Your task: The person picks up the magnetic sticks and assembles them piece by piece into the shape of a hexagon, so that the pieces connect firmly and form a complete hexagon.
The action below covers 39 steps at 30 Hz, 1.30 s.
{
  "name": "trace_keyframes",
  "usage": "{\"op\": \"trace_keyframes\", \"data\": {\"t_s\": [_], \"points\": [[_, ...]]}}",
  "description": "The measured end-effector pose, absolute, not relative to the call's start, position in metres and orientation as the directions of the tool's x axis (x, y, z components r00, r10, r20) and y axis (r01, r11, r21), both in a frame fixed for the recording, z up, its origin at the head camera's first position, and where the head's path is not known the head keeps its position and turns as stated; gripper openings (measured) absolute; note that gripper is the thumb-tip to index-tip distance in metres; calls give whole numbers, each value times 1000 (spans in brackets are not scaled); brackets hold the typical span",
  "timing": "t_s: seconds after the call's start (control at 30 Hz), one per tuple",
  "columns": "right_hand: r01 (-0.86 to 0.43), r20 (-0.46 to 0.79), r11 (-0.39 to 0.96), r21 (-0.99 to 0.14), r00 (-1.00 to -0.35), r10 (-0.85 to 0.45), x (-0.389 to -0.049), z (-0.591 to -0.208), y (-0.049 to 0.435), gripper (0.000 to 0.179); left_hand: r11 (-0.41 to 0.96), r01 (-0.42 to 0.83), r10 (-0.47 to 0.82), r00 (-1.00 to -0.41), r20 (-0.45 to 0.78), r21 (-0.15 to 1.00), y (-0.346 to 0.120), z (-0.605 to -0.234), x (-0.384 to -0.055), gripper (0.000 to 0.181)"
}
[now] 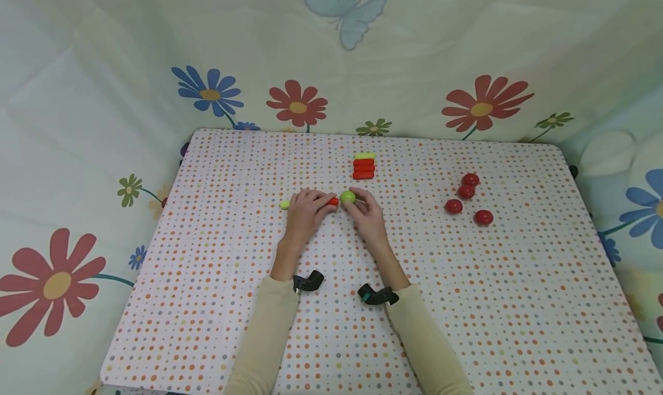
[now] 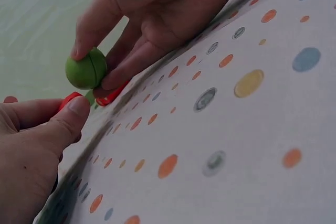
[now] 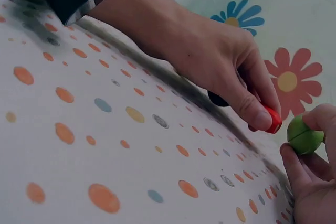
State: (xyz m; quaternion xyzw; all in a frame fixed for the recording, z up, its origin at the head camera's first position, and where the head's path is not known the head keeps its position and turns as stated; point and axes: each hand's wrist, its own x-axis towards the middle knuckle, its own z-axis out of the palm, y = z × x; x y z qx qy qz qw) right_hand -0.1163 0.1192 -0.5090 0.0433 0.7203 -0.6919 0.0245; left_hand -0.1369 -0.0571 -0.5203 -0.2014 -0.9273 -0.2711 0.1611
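Right hand (image 1: 370, 217) pinches a green ball (image 1: 348, 196) beside the red stick (image 1: 334, 201) the left hand (image 1: 305, 215) grips.

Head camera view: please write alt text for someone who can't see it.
A left hand holds a red piece while the right hand pinches a green ball over a dotted tabletop. Beyond them lie three red sticks and a yellow-green stick, side by side; four red balls sit to the right.
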Motion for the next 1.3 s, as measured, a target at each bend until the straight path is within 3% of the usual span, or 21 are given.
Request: {"op": "trace_keyframes", "data": {"t_s": [0.93,1.13,1.3], "points": [[89,-90,115,-989,-996,-9,-116,-511,119,43,759,482,267,-844,466,438,-53,-518,-136,29],[89,-86,122,-989,-996,31,-118,-511,118,39,838,396,207,-867,454,374,-53,-519,-138,28],[92,-88,126,-988,-995,38,-117,-511,118,36,863,311,130,-898,420,398,-54,-519,-137,37]]}}
